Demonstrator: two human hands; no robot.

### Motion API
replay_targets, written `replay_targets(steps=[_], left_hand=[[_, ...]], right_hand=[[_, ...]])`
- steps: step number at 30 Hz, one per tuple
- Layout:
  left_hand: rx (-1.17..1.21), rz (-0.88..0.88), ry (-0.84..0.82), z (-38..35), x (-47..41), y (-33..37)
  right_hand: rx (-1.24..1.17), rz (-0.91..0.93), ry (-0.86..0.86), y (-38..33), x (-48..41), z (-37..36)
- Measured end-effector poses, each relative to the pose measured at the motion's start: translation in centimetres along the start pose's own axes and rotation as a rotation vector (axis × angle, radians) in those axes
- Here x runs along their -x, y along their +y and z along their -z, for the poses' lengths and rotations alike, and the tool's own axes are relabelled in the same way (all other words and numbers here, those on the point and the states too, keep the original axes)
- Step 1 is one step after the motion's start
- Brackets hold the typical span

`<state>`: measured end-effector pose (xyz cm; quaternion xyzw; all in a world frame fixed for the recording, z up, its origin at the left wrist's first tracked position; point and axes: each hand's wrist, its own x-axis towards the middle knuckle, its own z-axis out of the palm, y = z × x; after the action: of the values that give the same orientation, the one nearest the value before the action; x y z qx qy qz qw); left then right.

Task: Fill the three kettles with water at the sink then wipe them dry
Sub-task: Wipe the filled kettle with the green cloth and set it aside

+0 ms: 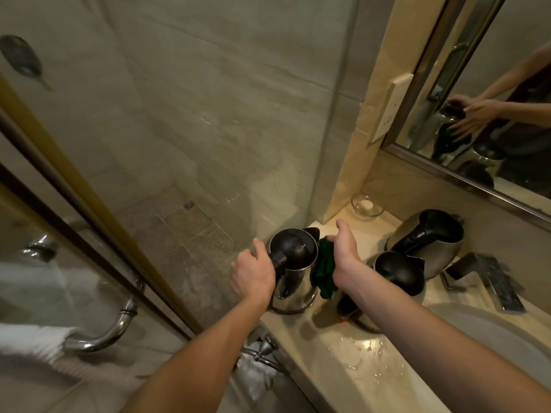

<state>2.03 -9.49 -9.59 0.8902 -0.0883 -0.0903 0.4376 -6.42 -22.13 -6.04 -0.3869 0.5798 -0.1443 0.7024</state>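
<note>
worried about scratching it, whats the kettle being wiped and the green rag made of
The held kettle body looks like polished stainless steel: it mirrors its surroundings. Its lid looks like glossy black plastic, though that is a guess. The green cloth is soft, crumpled fabric, possibly microfibre.

At three o'clock a small glass bowl [367, 204] sits on the marble counter [387, 359]. A switch plate [390, 110] and the mirror [512, 34] hang at two. At eight, a white towel [32, 341] drapes a chrome bar [101, 336].
</note>
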Motion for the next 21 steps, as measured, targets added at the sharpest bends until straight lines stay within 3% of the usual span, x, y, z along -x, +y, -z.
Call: replay_targets(steps=[5,12,21], left_hand=[[0.039,0.008,0.003,-0.1,-0.1,-0.2],[0.027,0.016,-0.023,-0.1,-0.2,-0.3],[0.057,-0.015,-0.048,0.1,-0.5,-0.4]], right_hand=[[0.09,0.011,0.006,1.0,-1.6,-1.2],[0.092,-0.124,-0.017,0.8,-4.2,-1.6],[0.111,-0.052,-0.015,-1.1,-4.7,-0.7]])
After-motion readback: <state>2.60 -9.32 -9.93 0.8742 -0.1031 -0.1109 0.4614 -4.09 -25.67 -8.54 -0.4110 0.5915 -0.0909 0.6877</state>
